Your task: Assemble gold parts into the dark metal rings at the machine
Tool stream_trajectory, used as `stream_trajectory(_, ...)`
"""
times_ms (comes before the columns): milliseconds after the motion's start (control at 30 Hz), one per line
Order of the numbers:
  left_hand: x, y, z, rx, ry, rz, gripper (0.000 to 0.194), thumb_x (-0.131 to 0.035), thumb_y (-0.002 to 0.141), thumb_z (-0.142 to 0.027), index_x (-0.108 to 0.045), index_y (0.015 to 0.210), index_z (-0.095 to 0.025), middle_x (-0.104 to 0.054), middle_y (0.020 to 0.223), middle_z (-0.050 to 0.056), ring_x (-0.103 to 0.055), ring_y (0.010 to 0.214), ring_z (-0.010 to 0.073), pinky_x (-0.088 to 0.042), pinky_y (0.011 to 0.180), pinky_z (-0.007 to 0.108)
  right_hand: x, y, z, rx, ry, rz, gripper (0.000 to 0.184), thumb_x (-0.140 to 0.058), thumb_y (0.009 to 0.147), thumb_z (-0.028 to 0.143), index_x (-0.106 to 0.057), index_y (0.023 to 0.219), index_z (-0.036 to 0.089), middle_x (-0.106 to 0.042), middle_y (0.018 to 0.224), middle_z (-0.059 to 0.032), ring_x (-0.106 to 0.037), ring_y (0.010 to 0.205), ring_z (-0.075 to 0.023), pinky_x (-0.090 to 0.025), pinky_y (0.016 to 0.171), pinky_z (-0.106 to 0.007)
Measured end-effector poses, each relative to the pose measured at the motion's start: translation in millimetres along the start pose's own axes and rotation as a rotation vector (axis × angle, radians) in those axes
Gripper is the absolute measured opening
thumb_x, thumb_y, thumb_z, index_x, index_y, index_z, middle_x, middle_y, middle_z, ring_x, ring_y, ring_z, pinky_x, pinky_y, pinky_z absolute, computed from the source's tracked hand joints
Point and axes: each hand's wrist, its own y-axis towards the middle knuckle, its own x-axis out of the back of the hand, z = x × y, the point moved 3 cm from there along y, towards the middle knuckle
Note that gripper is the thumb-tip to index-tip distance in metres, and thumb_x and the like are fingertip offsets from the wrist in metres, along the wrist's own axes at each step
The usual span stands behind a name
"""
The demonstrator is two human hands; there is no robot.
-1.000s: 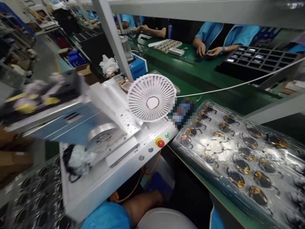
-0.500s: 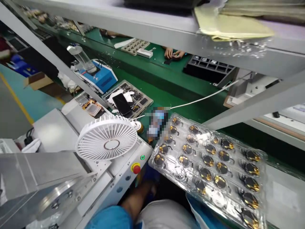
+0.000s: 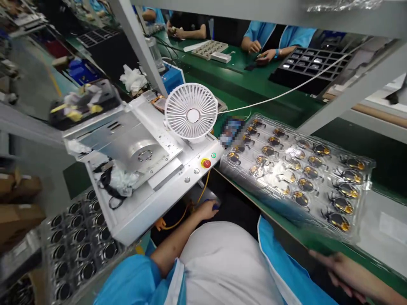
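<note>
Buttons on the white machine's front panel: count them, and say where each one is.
4, in one row: a green-ringed button at the right end, then leftward a red button, a silver button and a second silver button. None looks hidden.

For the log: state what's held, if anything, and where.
The right hand shows nothing held; the left hand is at a blue object, any grip unclear.

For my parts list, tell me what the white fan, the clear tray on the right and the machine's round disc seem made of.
Fan: probably moulded plastic, smooth white; thin, even ribs.
Tray: likely clear plastic, glossy; see-through, with glare and moulded pockets.
Disc: apparently bare metal; silvery sheen, ring of holes; which metal, I can't tell.
</note>
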Motion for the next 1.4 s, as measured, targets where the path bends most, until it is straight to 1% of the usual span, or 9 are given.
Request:
stream_trajectory(133,7.3,-37.1,-6.1,-0.097,-0.114,0.140,0.053,-0.083,0.082,-0.041,-0.073,0.127,-0.014,-0.073,0.133,0.018,-0.069,0.122,0.0307,-0.050,0.112,0.046,-53.4,-24.2,98.3,0.465,-0.082,0.234,0.068,-0.055,0.079,0.089,-0.056,0.061,0.023,-0.065,0.060,-0.0073,-0.059,0.051,-0.0185,-0.049,0.056,-0.032)
stream_trajectory(267,30.7,-97.6,-23.3,-0.232,-0.246,0.279,0.064,-0.070,0.089,-0.069,-0.075,0.130,-0.020,-0.071,0.140,0.014,-0.064,0.133,0.0306,-0.044,0.119,0.048,-66.9,-68.0,227.8,1.051,-0.246,-0.046,0.047,-0.049,0.101,0.061,-0.069,0.083,0.022,-0.072,0.078,-0.0059,-0.065,0.070,-0.0202,-0.052,0.066,-0.034)
stream_trajectory(400,54.4,-144.3,-46.5,-0.383,-0.188,0.238,0.057,-0.067,0.095,-0.063,-0.074,0.134,-0.023,-0.066,0.147,0.012,-0.058,0.141,0.0306,-0.038,0.124,0.046,-18.0,-103.5,355.2,1.480,-0.132,-0.437,0.027,-0.066,0.096,0.050,-0.070,0.104,0.025,-0.073,0.099,-0.0082,-0.069,0.088,-0.0246,-0.059,0.080,-0.040)
stream_trajectory(467,56.6,-152.0,-50.5,-0.357,-0.177,0.197,0.059,-0.070,0.092,-0.063,-0.072,0.135,-0.023,-0.066,0.146,0.013,-0.059,0.139,0.0314,-0.039,0.123,0.047,15.3,-105.9,420.6,1.616,-0.042,-0.661,0.043,-0.076,0.087,0.053,-0.068,0.119,0.025,-0.070,0.119,-0.0114,-0.068,0.108,-0.0309,-0.060,0.092,-0.048)
stream_trajectory(567,51.0,-150.3,-46.2,-0.287,-0.179,0.115,0.065,-0.072,0.088,-0.066,-0.071,0.137,-0.022,-0.067,0.144,0.013,-0.060,0.136,0.0323,-0.040,0.122,0.047,46.2,-89.2,509.1,1.725,-0.079,-0.697,0.097,-0.092,0.065,0.061,-0.055,0.146,0.022,-0.056,0.145,-0.0161,-0.055,0.134,-0.0403,-0.052,0.110,-0.059)
stream_trajectory(633,46.0,-147.8,-40.5,-0.266,-0.205,0.072,0.068,-0.073,0.087,-0.067,-0.070,0.138,-0.022,-0.067,0.144,0.013,-0.060,0.136,0.0326,-0.040,0.122,0.047,51.5,-73.7,546.9,1.725,-0.138,-0.586,0.111,-0.096,0.057,0.063,-0.052,0.150,0.022,-0.056,0.147,-0.0162,-0.054,0.136,-0.0419,-0.047,0.115,-0.061)
stream_trajectory(767,43.3,-146.3,-30.9,-0.233,-0.289,-0.001,0.071,-0.074,0.085,-0.069,-0.071,0.135,-0.020,-0.069,0.140,0.014,-0.062,0.133,0.0332,-0.041,0.120,0.048,42.6,-59.7,562.5,1.689,-0.171,-0.423,0.093,-0.094,0.059,0.060,-0.063,0.137,0.020,-0.067,0.134,-0.0127,-0.064,0.124,-0.0389,-0.049,0.111,-0.059)
stream_trajectory(933,43.8,-136.0,-33.1,-0.205,-0.240,0.046,0.067,-0.073,0.086,-0.069,-0.072,0.133,-0.021,-0.070,0.138,0.012,-0.063,0.130,0.0310,-0.042,0.119,0.047,36.2,-62.4,546.7,1.660,-0.068,-0.501,0.083,-0.094,0.060,0.050,-0.065,0.132,0.019,-0.071,0.129,-0.0118,-0.067,0.117,-0.0372,-0.053,0.106,-0.056)
stream_trajectory(1400,42.5,-111.0,-40.6,-0.187,-0.188,0.104,0.067,-0.073,0.085,-0.069,-0.073,0.130,-0.020,-0.071,0.135,0.012,-0.064,0.126,0.0302,-0.046,0.114,0.044,31.5,-59.6,546.0,1.628,-0.080,-0.411,0.101,-0.097,0.052,0.047,-0.054,0.140,0.020,-0.070,0.129,-0.0119,-0.067,0.116,-0.0380,-0.052,0.104,-0.056)
